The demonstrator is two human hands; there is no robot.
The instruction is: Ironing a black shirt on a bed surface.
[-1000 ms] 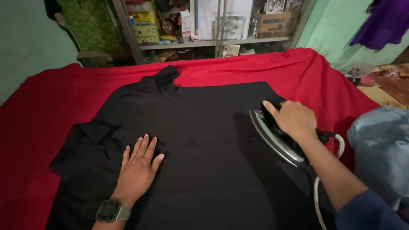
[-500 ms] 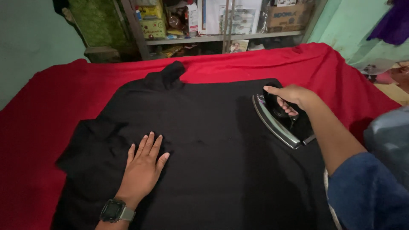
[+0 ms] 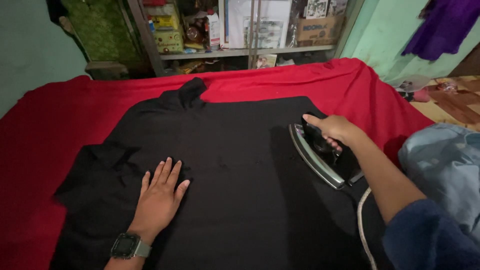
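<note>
A black garment (image 3: 235,165) lay spread over a red cloth (image 3: 45,125) on the counter. The left hand (image 3: 159,197) pressed flat on it, fingers spread — wristwatch (image 3: 128,246) just behind. Well apart, the right hand (image 3: 334,129) gripped an electric iron (image 3: 320,156) resting on the garment — its cord (image 3: 362,225) trailed beneath the forearm.

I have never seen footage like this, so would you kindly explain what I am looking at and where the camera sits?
The camera is worn on a person's head and looks down at their own two bare hands; there is no machine. A black garment lies spread over a red cloth covering the surface. The left hand, with a wristwatch, rests flat on the garment. The right hand grips the handle of an electric iron standing on the garment, its cord trailing toward the person. Cluttered shelves stand behind.
</note>
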